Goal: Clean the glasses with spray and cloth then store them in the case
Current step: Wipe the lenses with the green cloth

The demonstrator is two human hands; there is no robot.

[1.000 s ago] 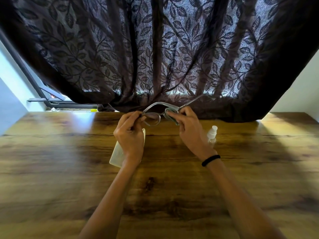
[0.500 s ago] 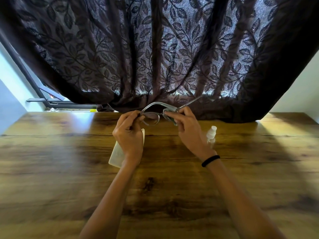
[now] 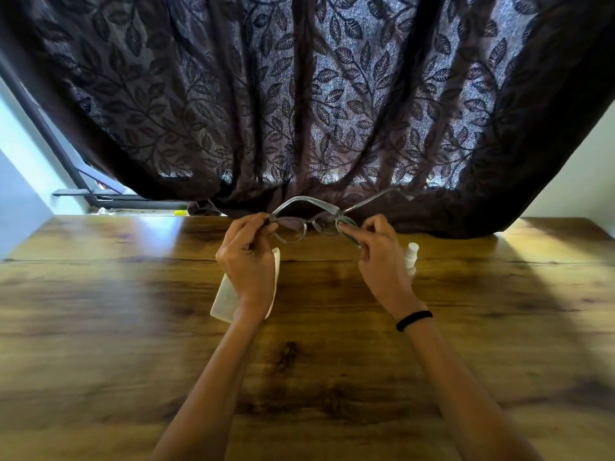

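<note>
wooden table [image 3: 133,327]; glasses [image 3: 307,224] above it | left hand [image 3: 248,264] fingers pinch left rim; right hand [image 3: 379,257] fingers pinch right lens

Glasses [image 3: 307,221] held above desk [image 3: 133,327], before curtain [image 3: 299,94]. Case [image 3: 226,296] lies left, spray bottle [image 3: 412,256] right.

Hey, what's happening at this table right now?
A person holds a pair of glasses above a wooden table. The left hand pinches one end of the frame, while the right hand rubs the other lens with a cloth. A spray bottle and a pale case wait below.
</note>
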